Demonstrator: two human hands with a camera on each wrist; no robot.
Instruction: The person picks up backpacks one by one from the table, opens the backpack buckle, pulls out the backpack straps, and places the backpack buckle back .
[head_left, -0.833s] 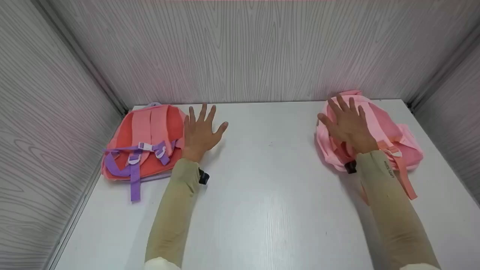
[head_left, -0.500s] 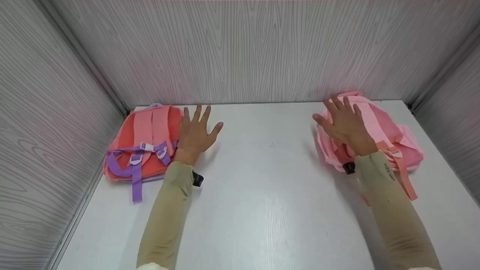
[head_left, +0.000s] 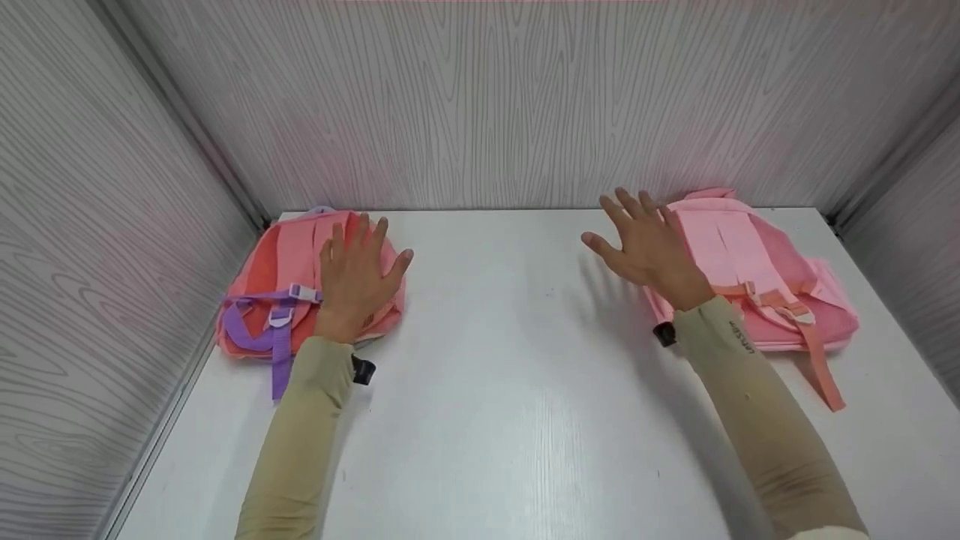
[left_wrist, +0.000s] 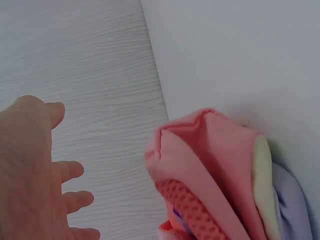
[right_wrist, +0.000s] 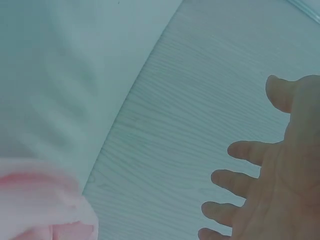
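On the left of the table lies a coral and pink backpack [head_left: 296, 247] with purple straps and white buckles. My left hand [head_left: 356, 281], fingers spread, is above its right side and hides part of it; the left wrist view shows the hand apart from the backpack [left_wrist: 220, 165]. A light pink backpack [head_left: 750, 240] with orange straps lies on the right. Over its left edge my right hand [head_left: 649, 247] hovers with spread fingers and holds nothing. In the right wrist view only a corner of the pink backpack [right_wrist: 45, 205] shows, blurred.
The white table [head_left: 487, 375] runs back to a wood-grain panel [head_left: 480, 105]. More such panels stand on the left [head_left: 97, 262] and right. Each wrist carries a black device [head_left: 363, 370] on its inner side. Table surface lies between the two backpacks.
Both hands have moved left. The left one now covers more of the coral backpack's middle, while the right one has come away toward the pink backpack's left edge. The view has shifted slightly.
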